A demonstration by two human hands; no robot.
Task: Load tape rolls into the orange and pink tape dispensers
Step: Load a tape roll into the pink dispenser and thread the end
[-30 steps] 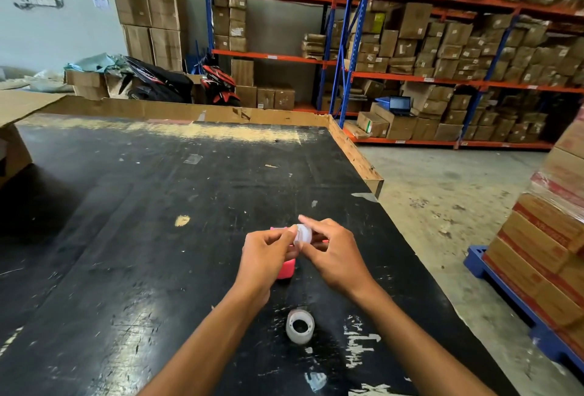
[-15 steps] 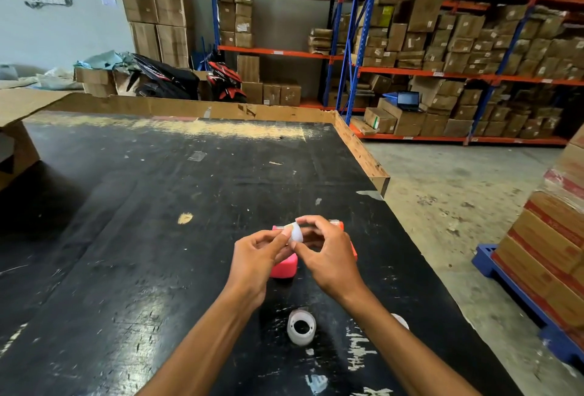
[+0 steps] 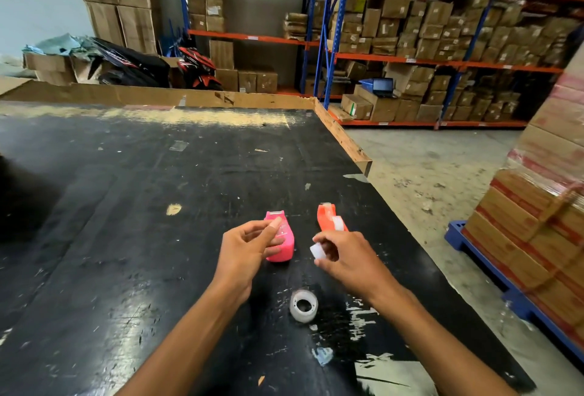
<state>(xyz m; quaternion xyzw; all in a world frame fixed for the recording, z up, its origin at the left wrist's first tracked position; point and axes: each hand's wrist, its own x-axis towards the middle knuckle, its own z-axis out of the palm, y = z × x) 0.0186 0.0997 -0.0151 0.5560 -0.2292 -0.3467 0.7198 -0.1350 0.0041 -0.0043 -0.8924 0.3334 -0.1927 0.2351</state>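
Observation:
The pink dispenser [image 3: 282,245] stands on the black table [image 3: 126,237], with the orange dispenser [image 3: 327,218] just to its right. My right hand [image 3: 350,261] grips a small white tape roll [image 3: 317,251] in front of the orange dispenser. My left hand [image 3: 243,253] is at the pink dispenser's left side, thumb and forefinger pinched on what looks like a clear strip of tape. A second, translucent tape roll [image 3: 304,305] lies flat on the table between my forearms.
The table's right edge [image 3: 344,142] drops to a concrete floor. Stacked cartons on a blue pallet [image 3: 458,237] stand at the right. Shelving full of boxes lines the back wall.
My hands were together over the dispensers on the small white roll. They have drawn apart, the roll staying in my right hand, and both dispensers now show.

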